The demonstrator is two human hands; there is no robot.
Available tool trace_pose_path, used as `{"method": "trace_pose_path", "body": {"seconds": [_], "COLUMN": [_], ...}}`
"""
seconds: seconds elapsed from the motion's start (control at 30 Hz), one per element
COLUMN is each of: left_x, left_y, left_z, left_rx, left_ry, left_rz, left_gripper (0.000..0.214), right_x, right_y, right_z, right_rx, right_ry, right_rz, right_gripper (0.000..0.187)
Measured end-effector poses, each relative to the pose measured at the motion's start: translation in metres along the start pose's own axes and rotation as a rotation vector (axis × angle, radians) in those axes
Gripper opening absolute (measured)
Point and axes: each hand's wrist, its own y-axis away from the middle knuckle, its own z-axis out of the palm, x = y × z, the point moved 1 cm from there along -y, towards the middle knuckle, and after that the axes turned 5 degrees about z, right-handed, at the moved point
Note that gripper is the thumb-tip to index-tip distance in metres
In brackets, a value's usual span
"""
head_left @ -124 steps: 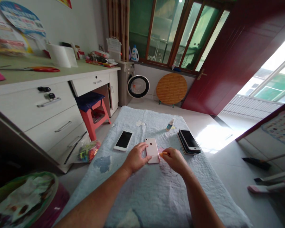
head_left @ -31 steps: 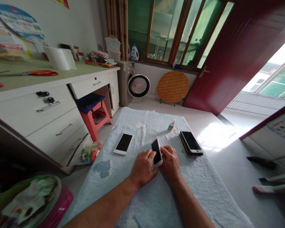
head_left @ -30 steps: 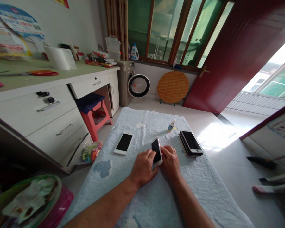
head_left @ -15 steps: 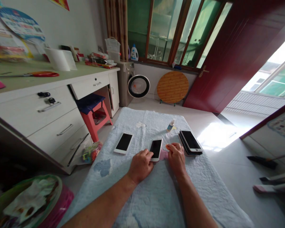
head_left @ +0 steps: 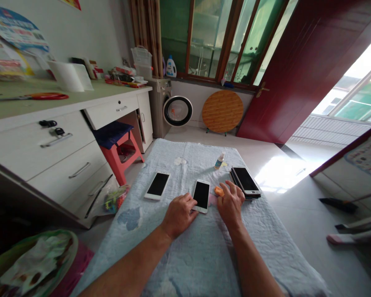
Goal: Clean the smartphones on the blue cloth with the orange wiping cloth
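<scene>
A white smartphone [head_left: 201, 194] with a dark screen lies at the middle of the cloth-covered table. My left hand [head_left: 179, 212] grips its lower left edge, thumb and fingertips at the corner. To the right of it, my right hand [head_left: 231, 205] has its fingers spread apart. A small crumpled orange piece [head_left: 219, 191], whose kind I cannot make out, lies by those fingertips. Another white smartphone [head_left: 158, 185] rests on the left. Beyond my right hand is a stack of phones, a white-edged smartphone [head_left: 246, 180] on top. A small spray bottle [head_left: 219, 161] stands upright behind.
The table bears a light blue quilted cloth [head_left: 198, 255]. On the left are a white desk [head_left: 62, 152], a pink stool [head_left: 119, 154] and a waste bin [head_left: 76, 251]. A washing machine [head_left: 160, 99] with its door open stands at the back.
My right hand has spread its fingers and let go of the orange piece, which now shows on the cloth. My left hand stays at the phone's edge. The view has shifted slightly.
</scene>
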Motion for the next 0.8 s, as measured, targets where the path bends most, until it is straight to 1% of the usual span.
{"method": "trace_pose_path", "body": {"seconds": [0.03, 0.07, 0.13, 0.23, 0.3, 0.4, 0.57, 0.67, 0.8], "left_x": [0.000, -0.001, -0.001, 0.001, 0.001, 0.002, -0.001, -0.002, -0.003], "left_y": [0.001, 0.001, 0.002, 0.004, 0.004, 0.004, 0.003, 0.003, 0.003], "left_z": [0.000, -0.001, -0.002, -0.003, -0.002, 0.001, 0.005, 0.005, 0.005], "left_rx": [0.008, 0.025, 0.082, 0.142, 0.133, 0.099, 0.089, 0.073, 0.071], "left_ry": [0.019, 0.033, 0.044, 0.034, 0.046, 0.105, 0.260, 0.339, 0.361], "left_rz": [0.006, 0.012, 0.012, -0.027, -0.058, -0.089, -0.159, -0.157, -0.128], "left_gripper": [0.015, 0.018, 0.027, 0.032, 0.031, 0.038, 0.052, 0.056, 0.055], "right_x": [-0.003, -0.007, -0.017, -0.030, -0.035, -0.038, -0.039, -0.041, -0.044], "right_y": [0.001, 0.003, 0.008, 0.015, 0.018, 0.019, 0.019, 0.019, 0.018], "right_z": [-0.002, -0.002, -0.002, 0.002, 0.005, 0.008, 0.011, 0.011, 0.014], "right_rx": [0.031, 0.034, -0.031, -0.132, -0.155, -0.192, -0.247, -0.260, -0.253], "right_ry": [-0.040, -0.087, -0.152, -0.073, 0.012, 0.059, -0.017, -0.035, -0.035], "right_rz": [-0.033, -0.070, -0.129, -0.125, -0.094, -0.079, -0.134, -0.156, -0.142], "right_gripper": [0.038, 0.035, 0.032, 0.025, 0.022, 0.024, 0.032, 0.039, 0.043]}}
